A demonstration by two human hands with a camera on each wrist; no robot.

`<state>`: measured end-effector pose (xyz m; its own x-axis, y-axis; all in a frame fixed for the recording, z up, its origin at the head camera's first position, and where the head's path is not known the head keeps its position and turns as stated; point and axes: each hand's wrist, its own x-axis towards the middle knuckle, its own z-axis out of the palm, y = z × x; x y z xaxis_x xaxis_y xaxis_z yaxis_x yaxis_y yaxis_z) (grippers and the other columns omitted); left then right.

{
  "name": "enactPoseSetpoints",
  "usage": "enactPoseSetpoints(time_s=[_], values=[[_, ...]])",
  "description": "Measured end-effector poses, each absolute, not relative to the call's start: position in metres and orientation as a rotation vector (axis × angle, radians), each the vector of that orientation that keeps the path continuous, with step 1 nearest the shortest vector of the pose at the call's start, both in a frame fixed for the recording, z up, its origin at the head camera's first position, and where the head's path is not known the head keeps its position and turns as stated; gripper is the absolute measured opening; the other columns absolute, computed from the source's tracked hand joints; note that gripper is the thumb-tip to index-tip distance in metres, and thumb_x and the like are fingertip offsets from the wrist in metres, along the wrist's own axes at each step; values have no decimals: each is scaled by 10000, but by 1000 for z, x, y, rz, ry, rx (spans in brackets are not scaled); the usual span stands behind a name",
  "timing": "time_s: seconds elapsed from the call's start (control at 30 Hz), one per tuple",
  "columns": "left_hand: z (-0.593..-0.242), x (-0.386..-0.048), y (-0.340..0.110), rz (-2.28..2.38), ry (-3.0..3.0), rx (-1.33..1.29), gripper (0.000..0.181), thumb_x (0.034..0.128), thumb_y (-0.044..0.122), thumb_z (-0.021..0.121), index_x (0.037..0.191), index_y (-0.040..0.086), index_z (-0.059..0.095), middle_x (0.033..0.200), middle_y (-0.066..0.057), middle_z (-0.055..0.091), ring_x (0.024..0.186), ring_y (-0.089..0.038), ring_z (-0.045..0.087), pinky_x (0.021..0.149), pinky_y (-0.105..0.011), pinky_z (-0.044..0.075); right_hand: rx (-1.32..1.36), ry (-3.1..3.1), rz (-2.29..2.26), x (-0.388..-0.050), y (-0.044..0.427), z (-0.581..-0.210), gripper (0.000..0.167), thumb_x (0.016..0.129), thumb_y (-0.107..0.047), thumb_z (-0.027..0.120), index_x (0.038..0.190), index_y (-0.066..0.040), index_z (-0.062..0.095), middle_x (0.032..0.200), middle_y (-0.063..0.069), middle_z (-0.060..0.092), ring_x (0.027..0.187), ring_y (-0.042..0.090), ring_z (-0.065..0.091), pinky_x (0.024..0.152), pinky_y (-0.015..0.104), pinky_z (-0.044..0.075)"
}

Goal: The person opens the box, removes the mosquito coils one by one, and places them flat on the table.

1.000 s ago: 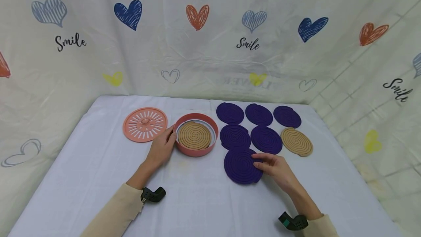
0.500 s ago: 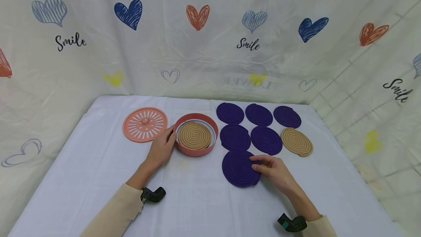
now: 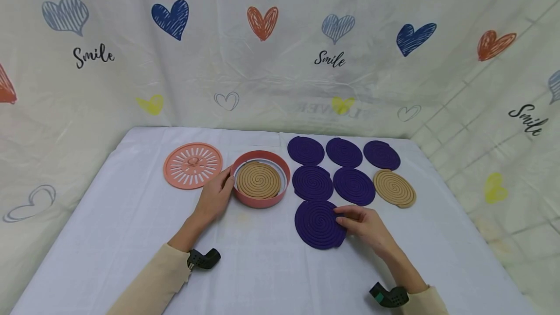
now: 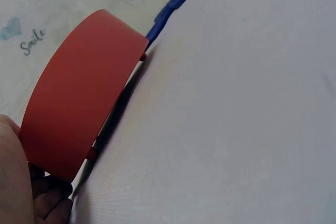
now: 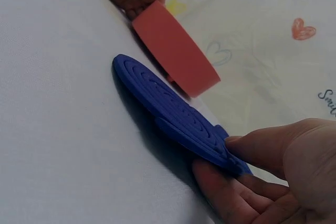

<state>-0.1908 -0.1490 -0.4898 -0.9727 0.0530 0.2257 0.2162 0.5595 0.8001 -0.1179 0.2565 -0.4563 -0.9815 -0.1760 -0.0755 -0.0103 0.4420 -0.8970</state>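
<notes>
My left hand (image 3: 215,195) grips the left side of a round coral-red mosquito coil box (image 3: 261,203), its thumb at the rim. In the left wrist view, curled fingers (image 4: 51,200) lie against the box's lower edge. A tan mosquito coil (image 3: 258,180) lies inside the box. To the right of the box, my right hand (image 3: 366,227) pinches the right edge of a purple mosquito coil (image 3: 318,225). The right wrist view shows this coil tilted, its near edge raised off the cloth, with the thumb on top and fingers beneath.
A slotted coral lid (image 3: 193,166) lies left of the box. Beyond the held coil are several purple coils (image 3: 312,183) in two rows, with a tan coil (image 3: 395,188) at the right end. A white cloth (image 3: 271,261) covers the table; a printed curtain (image 3: 280,77) hangs behind.
My right hand has shifted the purple coil slightly left and nearer to me, mostly in the first half second. My left hand and the box have stayed in place.
</notes>
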Motion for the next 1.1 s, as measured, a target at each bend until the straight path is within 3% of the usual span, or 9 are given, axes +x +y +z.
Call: enactPoseSetpoints(time_s=[0.17, 0.43, 0.73, 1.1], values=[[-490, -191, -149, -1375, -2615, -231, 497, 1059, 307, 438, 1504, 86, 465, 1490, -113, 541, 1420, -273, 473, 1153, -503, 399, -117, 2517, -1574, -118, 259, -455, 356, 910, -197, 734, 1202, 4, 690, 934, -40, 750, 713, 67, 669, 591, 266, 557], [-490, -191, -149, -1389, -2617, -236, 498, 1061, 325, 435, 1505, 102, 466, 1486, -101, 546, 1421, -252, 473, 1158, -491, 398, -113, 2491, -1602, -119, 265, -455, 354, 935, -160, 699, 1210, 60, 662, 1100, 214, 721, 752, 106, 702, 682, 304, 617], [-491, -191, -149, -1387, -2611, -229, 489, 1058, 319, 447, 1501, 117, 476, 1475, -94, 559, 1411, -259, 485, 1153, -504, 402, -87, 2488, -1571, -119, 268, -452, 336, 936, -144, 693, 1191, 73, 661, 1034, 121, 749, 726, 156, 726, 665, 309, 618], [-490, -191, -150, -1383, -2611, -238, 497, 1060, 322, 438, 1505, 103, 467, 1481, -108, 551, 1414, -269, 480, 1151, -505, 401, -133, 2400, -1597, -118, 270, -449, 357, 924, -68, 685, 1209, 138, 623, 1036, 263, 718, 727, 137, 724, 677, 304, 620]])
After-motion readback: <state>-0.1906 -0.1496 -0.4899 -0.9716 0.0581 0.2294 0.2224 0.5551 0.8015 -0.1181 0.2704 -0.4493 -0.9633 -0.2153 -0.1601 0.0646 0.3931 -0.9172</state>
